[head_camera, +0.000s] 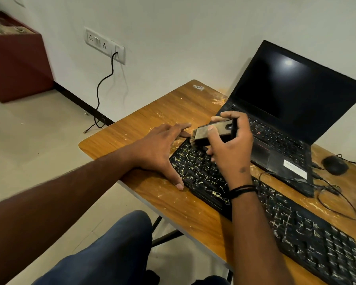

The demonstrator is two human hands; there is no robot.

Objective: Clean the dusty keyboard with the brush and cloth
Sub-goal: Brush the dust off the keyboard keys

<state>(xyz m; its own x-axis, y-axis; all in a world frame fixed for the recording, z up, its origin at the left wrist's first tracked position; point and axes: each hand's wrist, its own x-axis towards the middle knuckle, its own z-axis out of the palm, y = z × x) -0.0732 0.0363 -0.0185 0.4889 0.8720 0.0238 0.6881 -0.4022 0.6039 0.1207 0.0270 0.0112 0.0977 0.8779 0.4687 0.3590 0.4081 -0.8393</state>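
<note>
A long black keyboard (pixel 280 219), streaked with pale dust, lies diagonally on the wooden table (pixel 152 120). My right hand (pixel 232 149) grips a flat brush (pixel 212 131) with a dark handle. Its bristles touch the keys at the keyboard's far left corner. My left hand (pixel 160 149) lies spread around that same left end, fingers straight along the far corner and thumb against the near edge. No cloth is in view.
An open black laptop (pixel 292 103) with a dark screen stands right behind the keyboard. A black mouse (pixel 335 164) and loose cables (pixel 337 194) lie at the right. Dust specks dot the table. My knee (pixel 115 247) is below the table's left edge.
</note>
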